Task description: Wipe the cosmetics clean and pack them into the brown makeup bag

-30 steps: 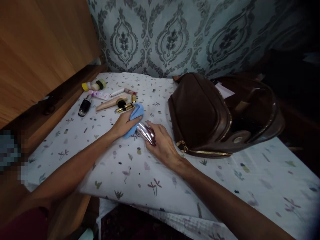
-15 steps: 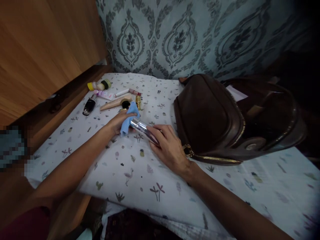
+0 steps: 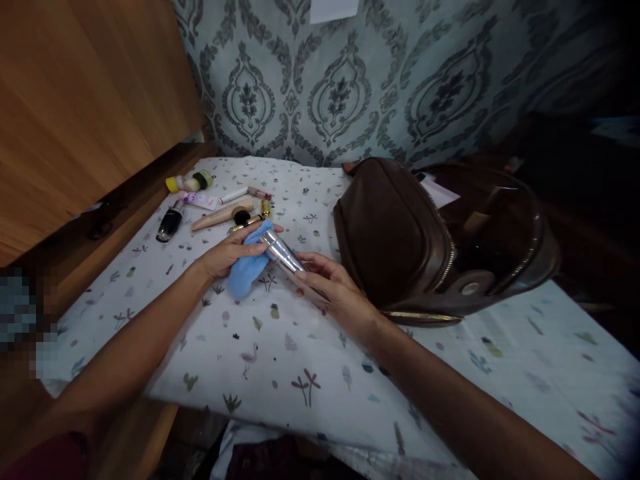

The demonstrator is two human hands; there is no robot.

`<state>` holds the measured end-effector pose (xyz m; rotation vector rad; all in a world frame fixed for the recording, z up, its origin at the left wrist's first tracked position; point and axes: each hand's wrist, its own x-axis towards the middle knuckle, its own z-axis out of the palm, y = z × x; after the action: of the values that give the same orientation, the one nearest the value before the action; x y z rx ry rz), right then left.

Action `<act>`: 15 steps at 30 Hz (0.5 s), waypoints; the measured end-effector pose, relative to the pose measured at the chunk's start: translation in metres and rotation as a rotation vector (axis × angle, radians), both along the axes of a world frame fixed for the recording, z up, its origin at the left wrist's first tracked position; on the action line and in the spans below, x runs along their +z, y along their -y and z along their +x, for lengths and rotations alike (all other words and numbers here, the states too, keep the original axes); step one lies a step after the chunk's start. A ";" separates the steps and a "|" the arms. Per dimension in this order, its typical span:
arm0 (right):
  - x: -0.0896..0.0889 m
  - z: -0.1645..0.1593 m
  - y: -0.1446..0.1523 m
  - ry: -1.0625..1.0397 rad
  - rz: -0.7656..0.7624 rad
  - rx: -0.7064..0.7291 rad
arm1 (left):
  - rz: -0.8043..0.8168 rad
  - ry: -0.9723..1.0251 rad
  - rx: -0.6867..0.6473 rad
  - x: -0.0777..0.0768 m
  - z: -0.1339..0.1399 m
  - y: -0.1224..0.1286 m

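Note:
My left hand [image 3: 226, 255] is closed on a light blue cloth [image 3: 246, 272], which hangs below the fingers. The cloth touches the far end of a shiny silver cosmetic tube [image 3: 283, 251]. Around the tube's near end wrap the fingers of my right hand [image 3: 333, 287], hiding part of it. Both hands are above the patterned white cloth [image 3: 260, 387] over the table. Just beyond my left hand lie a beige tube [image 3: 220, 215], a round black item [image 3: 241, 216] and a gold item [image 3: 266, 209].
An open brown leather backpack [image 3: 390, 233] lies at the right, with white paper [image 3: 440, 193] at its opening. A black bottle [image 3: 169, 223], a pink and white tube [image 3: 197, 200] and small jars [image 3: 200, 180] lie at the back left. A wooden cabinet [image 3: 100, 87] borders the left side.
The blue cloth now hangs lower and looks more spread out beneath my left hand. My right hand's fingers have shifted on the silver tube. The camera view has moved slightly.

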<state>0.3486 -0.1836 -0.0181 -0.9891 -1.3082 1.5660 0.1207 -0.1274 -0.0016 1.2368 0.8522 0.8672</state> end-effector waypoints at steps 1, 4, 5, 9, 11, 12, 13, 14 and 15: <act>0.000 -0.001 0.001 0.004 0.012 0.006 | 0.012 0.009 0.011 -0.001 0.001 0.000; -0.001 -0.003 0.003 0.116 0.177 -0.012 | 0.065 -0.006 0.053 -0.007 0.003 -0.003; -0.001 -0.003 0.003 0.167 0.243 -0.027 | 0.083 -0.028 0.060 -0.009 0.003 -0.003; -0.004 -0.004 0.003 0.278 0.389 -0.082 | 0.157 -0.123 0.045 -0.015 0.004 -0.005; -0.004 -0.004 0.003 0.269 0.392 -0.081 | 0.172 -0.133 0.047 -0.015 0.004 -0.005; -0.005 -0.004 0.002 0.258 0.384 -0.079 | 0.172 -0.132 0.057 -0.015 0.005 -0.004; -0.005 -0.003 0.002 0.246 0.374 -0.077 | 0.168 -0.127 0.075 -0.014 0.006 -0.004; -0.006 -0.003 0.002 0.234 0.365 -0.078 | 0.166 -0.119 0.097 -0.013 0.007 -0.003; -0.006 -0.003 0.001 0.224 0.356 -0.081 | 0.168 -0.113 0.116 -0.012 0.008 -0.002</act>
<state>0.3452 -0.1847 -0.0242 -0.9938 -1.6126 1.1324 0.1285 -0.1254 -0.0136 1.4033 0.9645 0.9853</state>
